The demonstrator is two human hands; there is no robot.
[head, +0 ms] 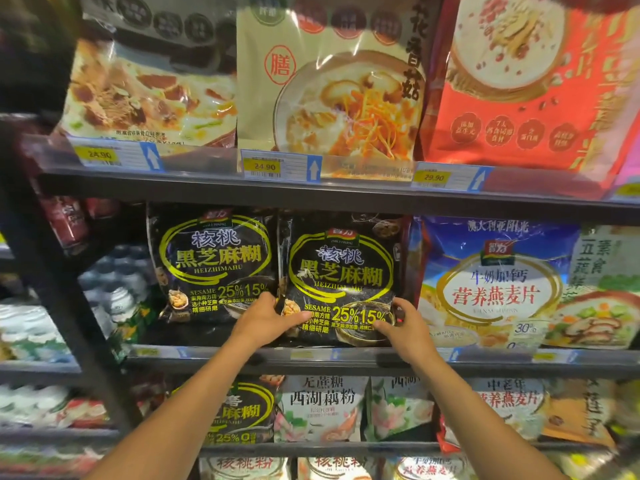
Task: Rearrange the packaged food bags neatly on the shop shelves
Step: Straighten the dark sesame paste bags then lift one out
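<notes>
On middle shelf (166, 355), front row: black sesame-paste bag (341, 271), upright, glossy soft film, probably slippery and light; left hand (268, 318) and right hand (407, 323) pinch its lower corners, the firmest hold.

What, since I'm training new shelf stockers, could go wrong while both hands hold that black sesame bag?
The left hand and right hand grip only the lower corners of the right black sesame bag, so its top may flop forward. It stands close between the left black sesame bag and the blue oatmeal bag; shifting it could knock either askew.
</notes>
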